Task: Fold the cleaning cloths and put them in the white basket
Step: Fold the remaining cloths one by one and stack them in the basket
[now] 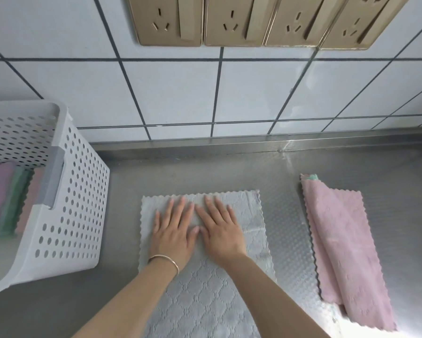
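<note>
White wall tiles (170, 93) with dark grout and four gold sockets (266, 20) rise behind the embossed steel counter (288, 230). At its left end the white basket (68, 215) holds folded pink and green cloths (2, 198). My left hand (173, 230) and right hand (221, 231) press flat, fingers straight, on the grey cleaning cloth (205, 301) — a pink cleaning cloth (344, 247) lies folded well to the right.
</note>
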The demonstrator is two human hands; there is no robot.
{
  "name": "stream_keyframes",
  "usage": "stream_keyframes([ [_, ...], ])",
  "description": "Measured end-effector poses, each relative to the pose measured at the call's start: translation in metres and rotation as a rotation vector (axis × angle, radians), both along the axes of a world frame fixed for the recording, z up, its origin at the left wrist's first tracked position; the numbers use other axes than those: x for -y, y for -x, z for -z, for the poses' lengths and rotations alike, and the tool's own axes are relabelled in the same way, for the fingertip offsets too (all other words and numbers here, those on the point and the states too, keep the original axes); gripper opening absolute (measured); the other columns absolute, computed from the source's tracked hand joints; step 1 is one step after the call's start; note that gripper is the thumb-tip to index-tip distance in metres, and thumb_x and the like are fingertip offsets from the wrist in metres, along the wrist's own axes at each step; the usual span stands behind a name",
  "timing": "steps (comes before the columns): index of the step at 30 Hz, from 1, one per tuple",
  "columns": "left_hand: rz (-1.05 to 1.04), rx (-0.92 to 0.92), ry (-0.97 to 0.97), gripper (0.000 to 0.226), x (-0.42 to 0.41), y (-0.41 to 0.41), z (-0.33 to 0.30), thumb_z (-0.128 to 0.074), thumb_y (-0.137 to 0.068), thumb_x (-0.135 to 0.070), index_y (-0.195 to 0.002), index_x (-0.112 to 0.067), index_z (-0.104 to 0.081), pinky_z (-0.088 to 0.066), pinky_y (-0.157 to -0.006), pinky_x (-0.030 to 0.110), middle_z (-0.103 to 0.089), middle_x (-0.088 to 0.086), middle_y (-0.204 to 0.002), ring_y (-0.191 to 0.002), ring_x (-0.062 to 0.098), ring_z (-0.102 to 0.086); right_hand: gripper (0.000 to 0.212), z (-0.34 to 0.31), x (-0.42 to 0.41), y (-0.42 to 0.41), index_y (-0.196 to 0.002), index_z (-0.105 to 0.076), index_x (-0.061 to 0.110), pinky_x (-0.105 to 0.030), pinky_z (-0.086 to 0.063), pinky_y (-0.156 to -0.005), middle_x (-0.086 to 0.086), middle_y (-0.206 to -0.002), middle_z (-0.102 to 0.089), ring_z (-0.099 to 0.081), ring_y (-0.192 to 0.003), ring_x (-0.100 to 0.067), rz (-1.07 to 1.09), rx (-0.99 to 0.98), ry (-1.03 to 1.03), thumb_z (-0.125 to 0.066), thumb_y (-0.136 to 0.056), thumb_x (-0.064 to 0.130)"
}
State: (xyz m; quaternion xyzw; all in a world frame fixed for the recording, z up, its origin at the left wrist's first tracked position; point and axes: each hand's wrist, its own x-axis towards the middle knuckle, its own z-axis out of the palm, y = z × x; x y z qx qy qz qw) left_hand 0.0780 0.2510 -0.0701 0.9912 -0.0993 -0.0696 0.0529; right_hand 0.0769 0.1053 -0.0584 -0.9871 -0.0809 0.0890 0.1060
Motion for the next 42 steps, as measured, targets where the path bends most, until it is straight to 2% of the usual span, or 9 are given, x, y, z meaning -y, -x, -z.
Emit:
stream_keyframes([
  [5,-0.142,-0.008,0.000,0.072,-0.026,-0.001,0.003,-0.016,-0.087,-0.057,-0.147,-0.018,-0.019,0.003,-0.113,0.036,-0.016,0.008,-0.155,-0.144,0.023,-0.005,0.067,0.008,0.043,0.006,-0.149,-0.001,0.024,-0.033,0.011,-0.114,0.004,-0.156,0.002,0.009,-0.143,-0.017,0.203,0.019,0.090,-0.009,-0.092,0.058],
  [13,-0.191,-0.150,-0.031,0.077,-0.025,-0.005,-0.012,0.014,-0.071,-0.062,-0.137,-0.025,0.026,0.021,-0.110,0.041,0.032,0.002,-0.148,-0.139,0.019,0.028,0.076,0.002,0.060,0.006,-0.141,0.024,0.019,-0.034,0.027,-0.108,0.001,-0.152,0.025,0.027,-0.137,-0.012,0.340,-0.089,0.145,0.018,-0.078,0.062],
  [16,-0.140,-0.126,-0.059,0.077,-0.026,0.002,-0.016,0.022,-0.073,-0.063,-0.141,-0.025,0.020,0.032,-0.103,0.043,0.028,0.002,-0.150,-0.138,0.019,0.029,0.072,-0.005,0.055,0.019,-0.145,0.001,0.012,-0.038,0.017,-0.112,-0.007,-0.156,0.003,0.014,-0.142,-0.015,0.298,0.001,0.189,0.010,-0.088,0.055],
  [18,-0.070,-0.046,-0.058,0.073,-0.022,0.027,-0.019,0.012,-0.089,-0.054,-0.146,-0.019,-0.015,0.012,-0.111,0.049,-0.005,0.006,-0.156,-0.144,0.021,0.007,0.062,-0.008,0.041,0.046,-0.142,-0.026,0.007,-0.041,-0.003,-0.113,-0.009,-0.151,-0.026,0.000,-0.145,-0.017,0.250,0.115,0.120,-0.003,-0.097,0.044],
  [21,0.041,-0.078,-0.015,0.061,-0.009,0.078,-0.015,-0.005,-0.097,-0.042,-0.138,-0.015,-0.042,-0.011,-0.111,0.051,-0.031,0.003,-0.150,-0.141,0.024,-0.015,0.054,-0.007,0.009,0.093,-0.140,-0.033,0.010,-0.040,-0.010,-0.111,-0.004,-0.146,-0.034,-0.005,-0.143,-0.018,0.069,0.152,0.018,-0.026,-0.093,0.035],
  [27,0.075,0.002,-0.010,0.063,-0.015,0.148,0.002,-0.001,-0.096,-0.044,-0.144,-0.012,-0.025,-0.007,-0.114,0.047,-0.012,0.003,-0.155,-0.144,0.023,-0.006,0.055,0.007,-0.011,0.160,-0.138,-0.043,0.014,-0.039,-0.015,-0.109,-0.004,-0.147,-0.037,-0.019,-0.140,-0.020,0.020,0.074,0.023,-0.035,-0.089,0.037],
  [32,0.053,0.022,-0.014,0.066,-0.052,0.167,0.009,-0.007,-0.095,-0.052,-0.149,-0.014,-0.003,-0.004,-0.113,0.038,-0.005,0.006,-0.156,-0.145,0.022,-0.003,0.063,0.009,0.027,0.184,-0.146,-0.028,0.013,-0.035,-0.007,-0.114,-0.002,-0.154,-0.025,-0.013,-0.143,-0.018,0.148,0.026,0.090,-0.016,-0.098,0.051],
  [39,0.056,-0.171,-0.092,0.067,-0.066,0.166,-0.005,-0.008,-0.095,-0.054,-0.144,-0.010,-0.023,0.000,-0.113,0.039,-0.005,0.007,-0.157,-0.143,0.019,-0.008,0.067,0.004,0.069,0.203,-0.145,-0.026,0.011,-0.035,-0.004,-0.114,-0.003,-0.152,-0.028,-0.002,-0.144,-0.014,0.260,-0.008,0.135,-0.017,-0.096,0.057],
  [42,0.100,-0.168,-0.118,0.074,-0.065,0.163,-0.008,-0.021,-0.089,-0.061,-0.140,-0.008,-0.028,-0.002,-0.112,0.041,-0.017,0.012,-0.155,-0.144,0.021,-0.005,0.065,0.004,0.073,0.203,-0.136,-0.045,0.007,-0.039,-0.007,-0.113,-0.006,-0.143,-0.043,-0.023,-0.138,-0.020,0.212,0.092,0.147,-0.025,-0.093,0.052],
])
